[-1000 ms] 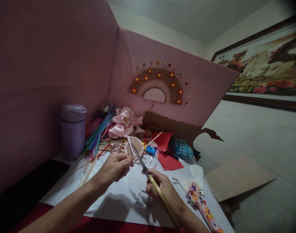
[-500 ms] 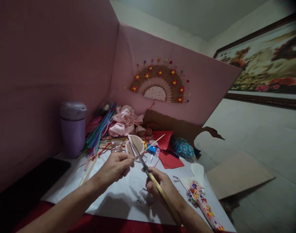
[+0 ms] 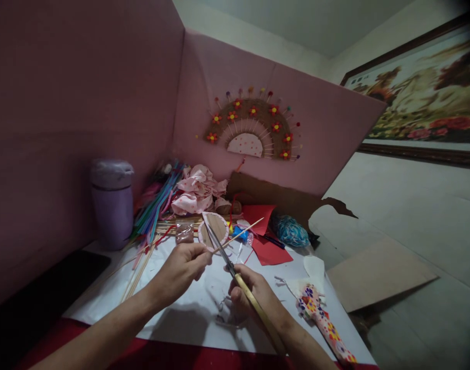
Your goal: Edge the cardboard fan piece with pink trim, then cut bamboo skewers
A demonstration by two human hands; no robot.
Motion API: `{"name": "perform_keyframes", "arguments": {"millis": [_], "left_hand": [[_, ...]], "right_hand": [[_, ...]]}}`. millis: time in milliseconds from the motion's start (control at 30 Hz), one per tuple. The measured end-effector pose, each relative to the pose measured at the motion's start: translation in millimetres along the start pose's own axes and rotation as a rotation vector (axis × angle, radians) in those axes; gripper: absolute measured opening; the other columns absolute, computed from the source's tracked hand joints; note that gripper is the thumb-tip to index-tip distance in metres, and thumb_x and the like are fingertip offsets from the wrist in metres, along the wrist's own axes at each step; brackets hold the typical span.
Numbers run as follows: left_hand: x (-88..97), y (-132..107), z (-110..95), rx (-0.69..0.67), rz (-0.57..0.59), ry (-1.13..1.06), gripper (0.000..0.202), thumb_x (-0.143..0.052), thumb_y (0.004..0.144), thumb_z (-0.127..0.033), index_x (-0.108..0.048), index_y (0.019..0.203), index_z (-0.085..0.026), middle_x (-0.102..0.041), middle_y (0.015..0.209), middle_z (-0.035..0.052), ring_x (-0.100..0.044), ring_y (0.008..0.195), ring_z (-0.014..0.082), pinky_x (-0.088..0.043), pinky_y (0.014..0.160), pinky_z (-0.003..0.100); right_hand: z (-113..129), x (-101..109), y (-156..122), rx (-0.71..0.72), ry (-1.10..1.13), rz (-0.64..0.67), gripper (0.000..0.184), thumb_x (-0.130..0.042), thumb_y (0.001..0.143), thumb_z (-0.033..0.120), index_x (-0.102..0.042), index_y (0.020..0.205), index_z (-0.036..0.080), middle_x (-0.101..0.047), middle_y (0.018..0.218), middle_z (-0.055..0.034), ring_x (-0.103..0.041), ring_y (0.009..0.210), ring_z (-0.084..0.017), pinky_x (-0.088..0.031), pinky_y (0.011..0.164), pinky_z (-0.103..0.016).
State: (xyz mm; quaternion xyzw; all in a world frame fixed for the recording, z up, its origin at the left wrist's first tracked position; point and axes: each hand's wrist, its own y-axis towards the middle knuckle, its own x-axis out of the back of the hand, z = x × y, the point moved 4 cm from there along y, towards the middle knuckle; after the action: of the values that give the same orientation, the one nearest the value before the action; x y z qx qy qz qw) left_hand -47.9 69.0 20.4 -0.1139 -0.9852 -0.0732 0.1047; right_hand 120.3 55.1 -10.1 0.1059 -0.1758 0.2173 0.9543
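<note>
The fingers of the left hand [image 3: 181, 267] pinch a thin skewer [image 3: 238, 235], which slants up over the middle of the table [image 3: 188, 318]. The right hand [image 3: 254, 295] is closed round the scissors [image 3: 219, 252], whose blades cross the skewer just beside those fingertips. A slip there could nick them, or the stick might splinter. Red paper [image 3: 268, 252], blue yarn [image 3: 289, 232] and loose sticks [image 3: 142, 262] crowd the far edge.

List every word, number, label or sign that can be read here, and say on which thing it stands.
No text can be read in this view.
Lilac cup: no label shows.
Framed painting: only a picture, no words.
Clear packet: too small and dim to tell.
Scissors in the right hand and thin stick in the left hand: no marks visible.
</note>
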Motion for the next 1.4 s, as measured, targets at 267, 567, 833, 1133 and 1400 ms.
{"name": "perform_keyframes", "arguments": {"millis": [267, 567, 833, 1133, 1400], "left_hand": [[-1.0, -7, -7, -0.136, -0.033, 0.158, 0.03, -0.041, 0.084, -0.031, -0.046, 0.058, -0.017, -0.037, 0.054, -0.0044, -0.034, 0.053, 0.0097, -0.025, 0.05, 0.023], [-3.2, -8, -9, -0.184, -0.075, 0.278, 0.033, -0.039, 0.087, -0.031, -0.047, 0.059, -0.017, -0.039, 0.054, -0.004, -0.034, 0.054, 0.0097, -0.025, 0.052, 0.023], [-2.2, -8, -10, -0.159, -0.009, 0.156, 0.029, -0.043, 0.084, -0.032, -0.05, 0.062, -0.016, -0.039, 0.057, -0.0039, -0.034, 0.056, 0.0101, -0.026, 0.052, 0.022], [-10.3, -4, 3, 0.244, 0.21, -0.392, 0.029, -0.053, 0.078, -0.041, -0.05, 0.064, -0.016, -0.022, 0.041, -0.0116, -0.01, 0.035, 0.0033, -0.006, 0.034, 0.02], [-10.1, -8, 10, 0.469, 0.376, -0.639, 0.025, -0.058, 0.076, -0.035, -0.047, 0.065, -0.016, -0.019, 0.044, -0.0125, -0.005, 0.038, 0.0017, -0.006, 0.035, 0.016]], "right_hand": [[-1, -2, -3, -0.009, 0.017, -0.059, 0.061, -0.054, 0.068, 0.07, -0.053, 0.09, 0.014, -0.035, 0.06, 0.0051, -0.03, 0.053, -0.008, -0.023, 0.044, -0.02], [-2, -2, -4, -0.011, 0.037, -0.109, 0.059, -0.062, 0.063, 0.068, -0.056, 0.085, 0.013, -0.034, 0.057, 0.0059, -0.031, 0.052, -0.008, -0.022, 0.044, -0.021], [-8, -3, -6, -0.019, 0.068, -0.094, 0.059, -0.063, 0.062, 0.067, -0.055, 0.087, 0.014, -0.035, 0.058, 0.0055, -0.032, 0.051, -0.008, -0.025, 0.043, -0.021], [-12, -1, -7, 0.002, 0.105, -0.093, 0.059, -0.071, 0.059, 0.06, -0.057, 0.094, 0.015, -0.033, 0.059, 0.0066, -0.031, 0.051, -0.007, -0.026, 0.043, -0.019], [-16, 0, -9, -0.01, 0.114, -0.083, 0.056, -0.073, 0.059, 0.056, -0.059, 0.094, 0.015, -0.034, 0.058, 0.0071, -0.031, 0.051, -0.008, -0.025, 0.044, -0.019]]}}
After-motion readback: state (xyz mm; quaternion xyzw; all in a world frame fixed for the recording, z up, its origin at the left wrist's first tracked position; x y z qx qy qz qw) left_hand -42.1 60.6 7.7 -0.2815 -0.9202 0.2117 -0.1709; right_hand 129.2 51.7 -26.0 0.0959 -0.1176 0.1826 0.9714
